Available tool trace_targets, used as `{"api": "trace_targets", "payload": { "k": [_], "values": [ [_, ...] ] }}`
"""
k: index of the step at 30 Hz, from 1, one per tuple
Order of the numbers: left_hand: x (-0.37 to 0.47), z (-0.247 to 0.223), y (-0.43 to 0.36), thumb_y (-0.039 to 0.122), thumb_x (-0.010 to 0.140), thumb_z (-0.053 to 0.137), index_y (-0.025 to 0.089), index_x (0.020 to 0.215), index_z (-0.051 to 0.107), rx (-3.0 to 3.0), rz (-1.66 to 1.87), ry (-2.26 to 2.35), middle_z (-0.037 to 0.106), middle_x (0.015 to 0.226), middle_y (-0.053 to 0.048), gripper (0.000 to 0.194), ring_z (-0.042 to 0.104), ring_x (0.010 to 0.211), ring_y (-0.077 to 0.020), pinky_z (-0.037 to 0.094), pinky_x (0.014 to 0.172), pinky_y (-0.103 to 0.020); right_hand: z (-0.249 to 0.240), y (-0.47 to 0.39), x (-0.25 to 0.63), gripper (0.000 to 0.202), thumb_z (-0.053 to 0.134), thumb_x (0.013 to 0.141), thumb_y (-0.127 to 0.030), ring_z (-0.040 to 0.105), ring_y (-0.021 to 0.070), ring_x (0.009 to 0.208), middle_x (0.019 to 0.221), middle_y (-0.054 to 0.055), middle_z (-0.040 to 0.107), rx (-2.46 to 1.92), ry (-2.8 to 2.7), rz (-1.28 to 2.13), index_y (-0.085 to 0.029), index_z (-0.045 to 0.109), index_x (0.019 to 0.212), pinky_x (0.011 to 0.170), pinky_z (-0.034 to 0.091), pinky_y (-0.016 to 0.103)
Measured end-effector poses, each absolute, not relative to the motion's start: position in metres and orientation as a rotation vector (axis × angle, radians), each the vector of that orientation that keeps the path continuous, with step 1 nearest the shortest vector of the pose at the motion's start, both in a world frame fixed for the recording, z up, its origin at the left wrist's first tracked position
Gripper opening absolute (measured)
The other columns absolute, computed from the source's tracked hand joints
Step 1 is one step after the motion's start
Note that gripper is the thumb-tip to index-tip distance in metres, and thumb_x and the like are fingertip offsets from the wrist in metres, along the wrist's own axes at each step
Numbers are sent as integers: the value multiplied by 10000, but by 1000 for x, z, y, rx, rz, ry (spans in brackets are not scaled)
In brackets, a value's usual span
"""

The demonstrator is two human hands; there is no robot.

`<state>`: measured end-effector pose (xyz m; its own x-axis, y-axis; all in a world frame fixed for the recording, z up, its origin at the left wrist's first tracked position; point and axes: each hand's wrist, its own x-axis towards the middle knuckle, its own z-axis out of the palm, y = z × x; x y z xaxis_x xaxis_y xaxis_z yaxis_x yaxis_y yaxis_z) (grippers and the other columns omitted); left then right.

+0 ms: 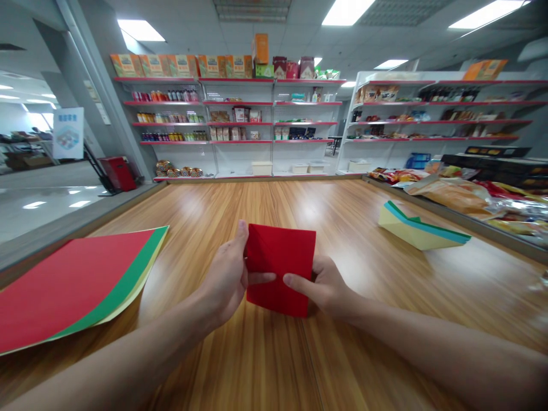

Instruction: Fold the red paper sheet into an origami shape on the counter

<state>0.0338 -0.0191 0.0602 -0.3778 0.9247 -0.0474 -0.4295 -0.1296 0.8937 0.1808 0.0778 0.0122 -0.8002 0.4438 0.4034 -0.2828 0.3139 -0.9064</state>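
A folded red paper (pixel 280 251) is held up between both hands, just above the wooden table (pixel 240 365). My left hand (pixel 229 274) grips its left edge, with one finger lying across the front face. On the other side my right hand (pixel 327 285) pinches the lower right part, its thumb on the front and its other fingers largely hidden behind. To the left lies a stack of coloured paper sheets (pixel 85 274), red on top with green and pale yellow edges below. A folded paper boat (pixel 417 228) in yellow, blue and green sits to the right.
Packaged snacks (pixel 462 197) are piled past the table's right rim. Shelves (pixel 240 103) of boxes and bottles stand behind the table. A red wheeled case (pixel 119 174) and a sign (pixel 68 133) are on the floor at left.
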Motion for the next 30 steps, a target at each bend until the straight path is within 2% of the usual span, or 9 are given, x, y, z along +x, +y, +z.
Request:
{"api": "trace_targets", "payload": {
  "k": [4, 9, 14, 20, 24, 27, 30],
  "values": [
    [33, 59, -18, 276, 866, 580, 116, 1001, 622, 751, 1617, 1094, 666, 1025, -139, 213, 656, 843, -212, 594, 617, -294, 9, 82, 179, 208, 653, 815, -303, 609, 155, 687, 819, 71, 675, -216, -1871, 1687, -123, 664, 919, 582, 485, 255],
    [31, 51, -19, 177, 808, 654, 101, 1018, 638, 807, 1537, 1109, 669, 1028, -142, 223, 653, 872, -203, 583, 624, -230, 8, 80, 177, 243, 652, 817, -330, 624, 157, 686, 818, 77, 678, -246, -1804, 1784, -115, 667, 931, 588, 499, 263],
    [31, 49, -20, 257, 849, 606, 86, 1005, 641, 728, 1507, 1132, 675, 1001, -159, 234, 659, 783, -194, 572, 512, -212, 10, 78, 175, 243, 689, 788, -309, 618, 137, 679, 813, 66, 673, -161, -1709, 2000, -112, 648, 925, 608, 494, 248],
    [32, 47, -18, 453, 873, 521, 95, 1009, 638, 636, 1553, 1135, 683, 949, -158, 400, 662, 735, -213, 555, 409, -231, 14, 74, 174, 297, 736, 736, -330, 609, 134, 652, 768, 51, 651, -181, -1619, 2207, -103, 627, 893, 588, 485, 244],
    [36, 48, -18, 549, 852, 495, 103, 936, 635, 582, 1594, 1154, 686, 880, -144, 475, 652, 645, -196, 488, 317, -196, 16, 71, 175, 292, 735, 738, -323, 590, 119, 652, 791, 50, 645, -114, -1657, 2235, -103, 627, 895, 564, 470, 225],
    [39, 51, -19, 561, 853, 483, 101, 893, 628, 573, 1647, 1139, 685, 831, -134, 484, 649, 619, -190, 502, 344, -213, 16, 71, 176, 307, 725, 753, -316, 601, 130, 693, 832, 58, 649, -143, -1670, 2164, -106, 629, 956, 605, 484, 246],
    [39, 52, -19, 569, 853, 476, 110, 894, 625, 586, 1687, 1124, 687, 792, -111, 485, 648, 605, -184, 501, 360, -217, 15, 71, 176, 265, 702, 779, -305, 595, 123, 681, 821, 55, 648, -145, -1703, 2080, -102, 639, 937, 607, 478, 243]
  ]
}}
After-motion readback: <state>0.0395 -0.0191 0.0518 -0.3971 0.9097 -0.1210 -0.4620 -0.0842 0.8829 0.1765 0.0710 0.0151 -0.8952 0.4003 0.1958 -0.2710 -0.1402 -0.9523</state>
